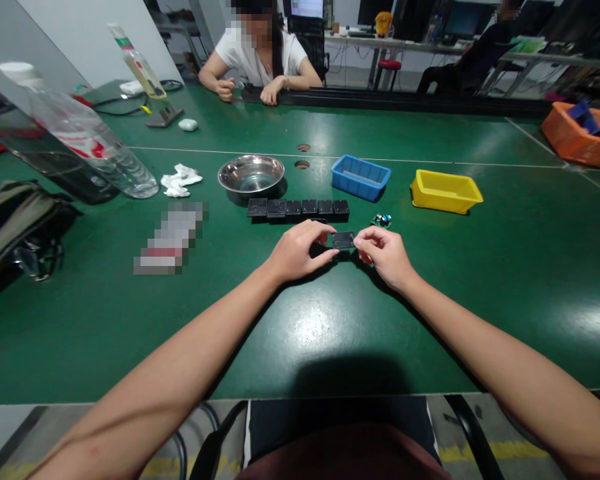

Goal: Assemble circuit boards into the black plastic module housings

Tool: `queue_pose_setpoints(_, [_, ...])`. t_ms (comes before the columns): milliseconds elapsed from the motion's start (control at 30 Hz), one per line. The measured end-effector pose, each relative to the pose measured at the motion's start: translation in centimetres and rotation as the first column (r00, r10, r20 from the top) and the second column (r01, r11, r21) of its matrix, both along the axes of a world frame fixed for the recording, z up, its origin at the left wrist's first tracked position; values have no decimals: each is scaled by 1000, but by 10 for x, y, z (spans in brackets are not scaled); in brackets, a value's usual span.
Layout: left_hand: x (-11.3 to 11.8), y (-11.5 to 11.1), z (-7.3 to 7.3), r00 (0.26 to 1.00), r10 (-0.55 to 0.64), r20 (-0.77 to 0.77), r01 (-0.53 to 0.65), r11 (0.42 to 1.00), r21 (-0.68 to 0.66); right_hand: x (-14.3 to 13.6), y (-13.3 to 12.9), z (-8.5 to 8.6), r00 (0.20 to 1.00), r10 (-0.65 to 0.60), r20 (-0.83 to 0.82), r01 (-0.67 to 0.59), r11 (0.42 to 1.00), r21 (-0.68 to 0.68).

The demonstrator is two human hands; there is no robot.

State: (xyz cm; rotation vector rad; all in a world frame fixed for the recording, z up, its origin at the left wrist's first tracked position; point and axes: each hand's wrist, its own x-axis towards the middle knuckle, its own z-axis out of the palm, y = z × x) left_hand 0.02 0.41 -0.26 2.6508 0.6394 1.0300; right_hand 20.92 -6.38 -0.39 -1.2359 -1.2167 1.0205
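Note:
A small flat black rectangular part (343, 240) is between my two hands, above the green table. My left hand (303, 251) has its thumb and fingers around the part's left side. The fingers of my right hand (381, 253) are pinched together at its right edge. Just behind my right hand lies a small circuit board (381, 221) with blue and dark components. Behind my left hand, several black square pieces (293, 209) stand in a row, side by side.
Behind the row are a steel bowl (251, 176), a blue tray (361, 177) and a yellow tray (447, 191). Large bottles (100, 147), crumpled tissue (180, 180) and a black bag (20, 230) are left. An orange basket (583, 137) is far right. A person sits opposite.

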Motion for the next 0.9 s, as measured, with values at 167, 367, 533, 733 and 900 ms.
queue_pose_setpoints(167, [0, 2, -1, 1000, -12, 15, 11, 1000, 29, 0, 0, 1, 1000, -14, 9, 14, 1000, -3])
queue_pose_setpoints(367, [0, 1, 0, 1000, -18, 1, 18, 999, 40, 1, 0, 2, 1000, -19, 12, 20, 999, -26])
queue_pose_setpoints(533, [-1, 0, 1, 1000, -27, -8, 27, 999, 47, 1, 1, 3, 999, -29, 16, 30, 998, -51])
queue_pose_setpoints(733, [0, 0, 1, 1000, -29, -8, 29, 999, 46, 1, 1, 4, 1000, -24, 11, 25, 997, -67])
queue_pose_setpoints(900, [0, 0, 1, 999, -38, -6, 39, 998, 52, 1, 1, 4, 1000, -16, 2, 16, 998, -69])
